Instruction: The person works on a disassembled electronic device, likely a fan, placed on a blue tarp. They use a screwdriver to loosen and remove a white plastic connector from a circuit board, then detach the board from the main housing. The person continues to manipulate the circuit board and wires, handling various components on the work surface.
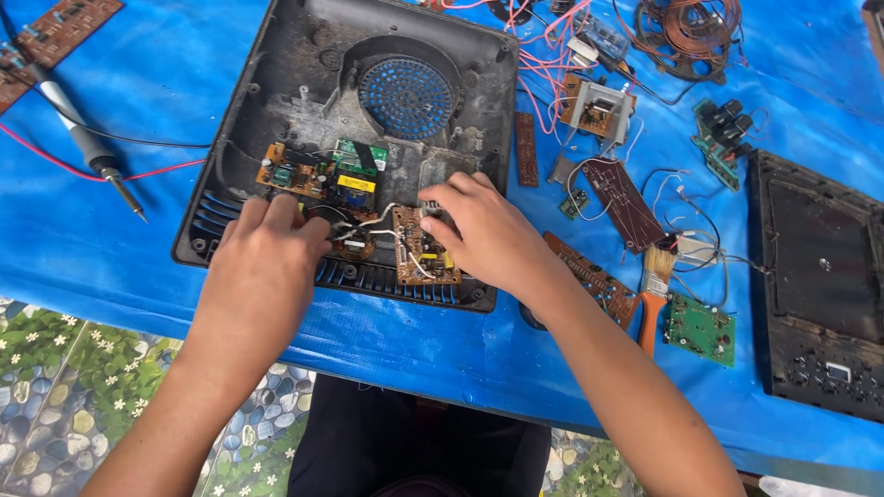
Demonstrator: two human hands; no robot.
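Both forearms reach in from the bottom edge and meet over the lower part of an opened black appliance shell (276, 83), which lies on a blue sheet (120, 258).

The left hand (262, 262) lies palm down, knuckles up, its wrist straight in line with the forearm. Its fingers (281, 213) curl forward onto the wiring beside a brown circuit board (296, 172) that sits in the shell's lower left part. The fingertips are bent under and hidden by the back of the hand, so whether they pinch a wire or only press on it cannot be told from here.

The right hand (488, 235) comes in at a slant from the lower right, wrist bent slightly inward. Its fingers are half curled and rest on the upper right edge of a smaller brown board (414, 247) crossed by white wires; it seems to be steadying that board rather than closing around it. This board lies inside the shell near its front vents, between the two hands.

Above the hands, a round blue fan grille (408, 97) is set in the shell's middle. To the left on the sheet lies a soldering iron (87, 147), well apart from the hands. To the right, just beside the right forearm, lies a small brush with an orange handle (654, 294), next to a green circuit board (700, 329).
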